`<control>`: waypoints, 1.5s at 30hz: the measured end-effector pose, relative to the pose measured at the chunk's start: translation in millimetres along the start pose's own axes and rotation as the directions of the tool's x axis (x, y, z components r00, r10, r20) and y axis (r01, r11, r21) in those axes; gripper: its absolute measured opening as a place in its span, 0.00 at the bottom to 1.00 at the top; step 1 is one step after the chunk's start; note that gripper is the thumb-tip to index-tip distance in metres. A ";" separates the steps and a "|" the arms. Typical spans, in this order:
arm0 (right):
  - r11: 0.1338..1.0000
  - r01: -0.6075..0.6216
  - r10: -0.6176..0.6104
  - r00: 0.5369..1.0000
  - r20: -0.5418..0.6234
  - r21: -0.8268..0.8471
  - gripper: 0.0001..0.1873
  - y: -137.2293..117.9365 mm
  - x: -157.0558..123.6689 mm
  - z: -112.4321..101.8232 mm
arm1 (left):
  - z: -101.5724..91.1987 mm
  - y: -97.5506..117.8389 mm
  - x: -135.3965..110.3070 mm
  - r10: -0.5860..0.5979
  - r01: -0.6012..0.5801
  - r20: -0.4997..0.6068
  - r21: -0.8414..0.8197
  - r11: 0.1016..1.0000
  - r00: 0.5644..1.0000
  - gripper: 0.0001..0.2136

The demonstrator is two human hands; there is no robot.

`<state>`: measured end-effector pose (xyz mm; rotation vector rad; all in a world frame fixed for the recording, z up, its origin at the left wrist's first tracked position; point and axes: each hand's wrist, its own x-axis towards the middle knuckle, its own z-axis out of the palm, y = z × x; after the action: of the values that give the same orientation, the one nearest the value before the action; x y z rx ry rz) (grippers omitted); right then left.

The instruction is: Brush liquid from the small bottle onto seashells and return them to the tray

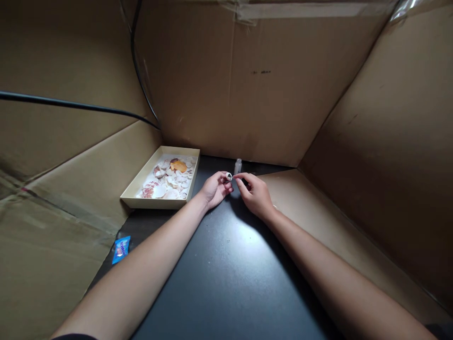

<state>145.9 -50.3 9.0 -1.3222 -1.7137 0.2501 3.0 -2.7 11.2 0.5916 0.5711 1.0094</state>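
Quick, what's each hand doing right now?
Left hand: holding a small whitish object.
Right hand: pinching close beside it; what it holds, if anything, cannot be told.

A makeshift work booth: tall brown cardboard walls (269,99), joined with shiny clear tape (300,10), close round a smooth dark-grey bench (212,283). The cream, shallow rectangular tray (152,203) of pale seashells (171,179) suggests a craft corner. Whether home or workshop lies beyond, I cannot tell.

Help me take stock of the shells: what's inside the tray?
The tray holds many pale shells, some with reddish markings, and an orange piece. They overlap; anything beneath is covered.
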 end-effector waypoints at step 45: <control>0.987 0.009 -0.007 1.000 0.017 -0.160 0.13 -0.6 -1.9 -1.3 | 1.5 0.0 0.0 0.000 0.000 0.012 0.010 1.000 1.000 0.02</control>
<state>146.5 -52.6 9.0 -1.4322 -1.7830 0.1211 4.1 -2.9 12.2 0.6059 0.5662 1.0030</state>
